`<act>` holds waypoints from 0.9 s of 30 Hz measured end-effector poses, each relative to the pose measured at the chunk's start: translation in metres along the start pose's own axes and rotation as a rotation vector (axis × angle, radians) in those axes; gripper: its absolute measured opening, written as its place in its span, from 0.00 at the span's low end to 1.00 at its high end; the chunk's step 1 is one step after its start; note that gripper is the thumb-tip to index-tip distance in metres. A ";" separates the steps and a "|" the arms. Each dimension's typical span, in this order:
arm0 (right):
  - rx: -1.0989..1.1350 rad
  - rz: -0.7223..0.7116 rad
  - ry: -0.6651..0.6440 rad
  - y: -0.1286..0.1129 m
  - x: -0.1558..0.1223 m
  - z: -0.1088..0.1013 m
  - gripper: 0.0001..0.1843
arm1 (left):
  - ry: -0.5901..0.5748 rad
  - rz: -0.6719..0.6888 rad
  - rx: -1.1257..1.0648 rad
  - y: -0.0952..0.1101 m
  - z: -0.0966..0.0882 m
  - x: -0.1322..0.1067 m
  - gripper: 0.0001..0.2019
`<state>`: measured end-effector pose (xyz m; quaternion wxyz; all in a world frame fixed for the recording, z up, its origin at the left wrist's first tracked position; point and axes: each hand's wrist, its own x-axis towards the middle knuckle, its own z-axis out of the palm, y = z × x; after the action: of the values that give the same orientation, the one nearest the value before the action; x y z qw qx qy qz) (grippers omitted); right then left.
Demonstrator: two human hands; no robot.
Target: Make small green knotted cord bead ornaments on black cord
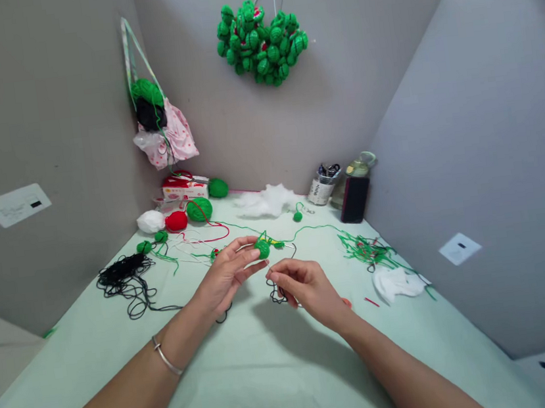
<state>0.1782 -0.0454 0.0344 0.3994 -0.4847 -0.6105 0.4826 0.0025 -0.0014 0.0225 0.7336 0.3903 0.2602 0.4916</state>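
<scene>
My left hand is closed around a small green crocheted ball, pinching it between thumb and fingers. Just below and to the right, my right hand pinches a thin needle whose tip points up at the ball. Black yarn hangs in loops by the right fingers. Behind the ball lies something yellow and green with a thin metal end, partly hidden. From the left, a tangle of black yarn trails a strand under my left wrist.
At the back left are a white yarn ball, a red one, a green one and red scissors on a box. White stuffing, a pen cup and a phone stand behind. Green scraps lie right.
</scene>
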 end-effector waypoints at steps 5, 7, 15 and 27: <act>0.022 0.029 0.009 -0.003 0.000 0.001 0.16 | 0.004 0.003 0.020 0.000 0.001 0.000 0.16; 0.030 0.047 0.010 -0.003 0.000 0.001 0.16 | 0.002 0.011 0.032 0.001 0.001 0.000 0.16; 0.078 0.019 0.036 0.001 0.000 0.002 0.15 | -0.105 0.014 0.083 0.002 0.000 0.001 0.16; 0.188 0.030 0.016 0.006 0.006 -0.009 0.15 | -0.137 0.044 0.132 -0.003 0.001 -0.001 0.14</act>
<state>0.1865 -0.0376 0.0307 0.4408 -0.4579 -0.5518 0.5400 0.0046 -0.0030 0.0204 0.7114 0.4763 0.2326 0.4615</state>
